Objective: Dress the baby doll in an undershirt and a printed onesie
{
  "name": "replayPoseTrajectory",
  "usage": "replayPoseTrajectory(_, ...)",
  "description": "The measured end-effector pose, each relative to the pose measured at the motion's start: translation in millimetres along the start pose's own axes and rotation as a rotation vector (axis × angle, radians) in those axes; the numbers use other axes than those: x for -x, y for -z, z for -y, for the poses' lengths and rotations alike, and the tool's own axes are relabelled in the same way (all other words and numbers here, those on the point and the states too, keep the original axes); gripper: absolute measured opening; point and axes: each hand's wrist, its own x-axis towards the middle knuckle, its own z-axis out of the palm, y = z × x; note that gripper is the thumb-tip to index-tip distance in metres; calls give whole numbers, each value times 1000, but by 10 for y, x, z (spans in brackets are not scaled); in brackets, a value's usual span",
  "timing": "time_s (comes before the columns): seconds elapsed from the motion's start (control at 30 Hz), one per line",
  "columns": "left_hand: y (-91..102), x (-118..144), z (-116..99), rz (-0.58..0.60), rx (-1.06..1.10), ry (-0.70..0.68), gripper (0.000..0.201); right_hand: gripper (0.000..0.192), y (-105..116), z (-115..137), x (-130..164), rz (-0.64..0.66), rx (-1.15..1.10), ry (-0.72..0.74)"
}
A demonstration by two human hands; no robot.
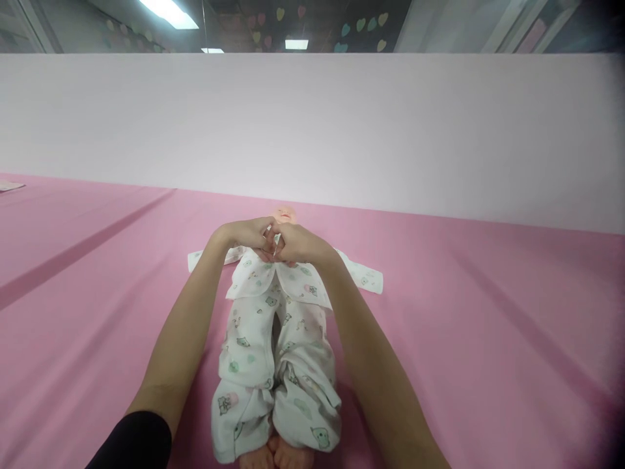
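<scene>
A baby doll lies on its back, head toward the wall and bare feet toward me. It wears a white printed baby jacket with both sleeves spread out, and matching trousers. At the upper chest, just below the doll's chin, my left hand and my right hand meet. Bent fingers on both hands pinch the jacket's front edges. A bit of white fabric shows between them; the exact part gripped is hidden by the fingers. Lower down, the jacket's front flaps part over the trousers.
A pink sheet with creases covers the surface. Behind it stands a white wall panel, with glass above reflecting ceiling lights and heart shapes. The corner of a pale flat item shows at the far left.
</scene>
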Motion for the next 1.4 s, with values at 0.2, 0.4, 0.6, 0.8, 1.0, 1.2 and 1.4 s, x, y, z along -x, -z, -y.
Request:
replayPoseTrajectory(0.2,5,-3,-2,0,26,1,43,32,-55,-40,-57,3,20,3)
replayPoseTrajectory(0.4,1,-2,-20,7,3,-35,42,30,-56,-41,-69,16,2,28)
replayPoseTrajectory(0.6,2,-20,-1,26,-35,-65,46,33,12,-90,-33,110,-125,28)
replayPoseTrajectory(0.8,42,-71,53,27,-146,-94,50,31,80,-146,-9,167,-164,50)
replayPoseTrajectory(1.0,24,-65,43,59,-243,-140,45,30,91,-230,-58,193,-255,118)
replayPoseTrajectory(1.2,-31,26,-149,-44,-483,41,41,23,86,-266,-89,97,-320,46)
replayPoseTrajectory(1.4,-556,792,-780,-330,-660,-147,32,5,99,-246,-67,-2,-144,-14)
